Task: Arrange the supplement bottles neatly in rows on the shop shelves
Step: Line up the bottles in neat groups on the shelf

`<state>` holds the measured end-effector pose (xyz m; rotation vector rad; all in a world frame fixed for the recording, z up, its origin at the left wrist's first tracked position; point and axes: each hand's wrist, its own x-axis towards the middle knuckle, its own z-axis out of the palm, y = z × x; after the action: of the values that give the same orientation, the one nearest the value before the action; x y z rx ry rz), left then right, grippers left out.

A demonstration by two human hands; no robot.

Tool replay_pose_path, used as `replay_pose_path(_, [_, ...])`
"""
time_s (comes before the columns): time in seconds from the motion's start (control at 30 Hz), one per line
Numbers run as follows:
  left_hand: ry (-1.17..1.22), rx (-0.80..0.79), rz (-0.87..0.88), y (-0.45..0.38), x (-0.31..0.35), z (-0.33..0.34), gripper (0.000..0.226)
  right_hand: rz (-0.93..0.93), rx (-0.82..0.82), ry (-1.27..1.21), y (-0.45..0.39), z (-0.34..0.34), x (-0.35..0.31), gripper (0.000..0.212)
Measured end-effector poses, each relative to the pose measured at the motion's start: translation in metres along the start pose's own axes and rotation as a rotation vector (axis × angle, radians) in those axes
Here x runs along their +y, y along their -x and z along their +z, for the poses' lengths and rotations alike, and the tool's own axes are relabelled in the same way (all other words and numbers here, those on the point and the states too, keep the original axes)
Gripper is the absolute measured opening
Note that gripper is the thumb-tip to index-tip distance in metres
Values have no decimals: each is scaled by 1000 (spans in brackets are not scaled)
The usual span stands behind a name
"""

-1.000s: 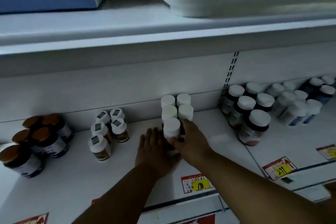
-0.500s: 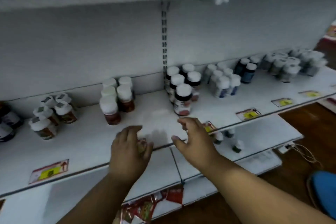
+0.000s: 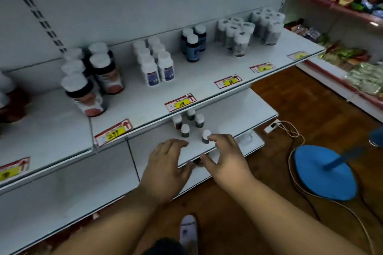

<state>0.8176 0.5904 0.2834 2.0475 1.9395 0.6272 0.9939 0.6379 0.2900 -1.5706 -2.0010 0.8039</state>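
A: How far along are we?

B: The upper shelf [image 3: 207, 80] looks mostly done, we'd say: the big dark bottles [image 3: 91, 80], the white bottles [image 3: 154, 62], the blue bottles [image 3: 193, 44] and the wrapped packs [image 3: 236, 35] each stand in tidy short rows behind their price tags [image 3: 180, 102].

A: And what's left?

B: The small bottles [image 3: 187, 124] on the lower shelf [image 3: 238, 114]. They stand loosely, apart from one another, not yet in a row.

A: Where are our hands?

B: Both are reaching down over that shelf's front edge. Our right hand [image 3: 224, 156] has its fingers spread and curved, with the fingertips at the cap of the nearest small bottle [image 3: 206, 136]; we can't tell if they've closed on it. Our left hand [image 3: 165, 166] hangs just beside, fingers loosely bent, holding nothing.
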Motion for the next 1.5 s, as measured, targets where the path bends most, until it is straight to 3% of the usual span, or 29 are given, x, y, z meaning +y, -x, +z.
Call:
replay_pose_path(0.17, [-22, -143, -9, -74, -22, 81, 51, 127, -5, -70, -57, 27, 76, 47])
replay_pose_path(0.4, [-55, -270, -147, -149, -61, 202, 57, 318, -65, -197, -130, 100, 196, 49])
replay_pose_path(0.63, [-51, -220, -311, -170, -108, 317, 60, 344, -116, -382, -215, 197, 273, 76])
replay_pose_path(0.7, [-44, -176, -337, -170, -115, 334, 61, 315, -158, -444, -231, 216, 290, 63])
replay_pose_path(0.77, [-16, -136, -364, -168, -120, 338, 62, 254, -136, -341, -239, 227, 303, 46])
replay_pose_path(0.87, [29, -171, -374, -156, -117, 320, 73, 289, -165, -431, -232, 214, 300, 44])
replay_pose_path(1.0, [258, -237, -455, -121, -75, 250, 99, 596, -349, -1019, -188, 139, 257, 36])
replay_pose_path(1.1, [424, -174, -557, -77, -25, 179, 91, 632, -558, -1225, -142, 62, 196, 28])
replay_pose_path(1.3, [547, 22, -616, 16, 56, 53, 74, 479, -777, -1243, -68, -41, 52, 29])
replay_pose_path(1.5, [541, 250, -497, 73, 67, -53, 90, 353, -957, -1252, -18, -49, -74, 19])
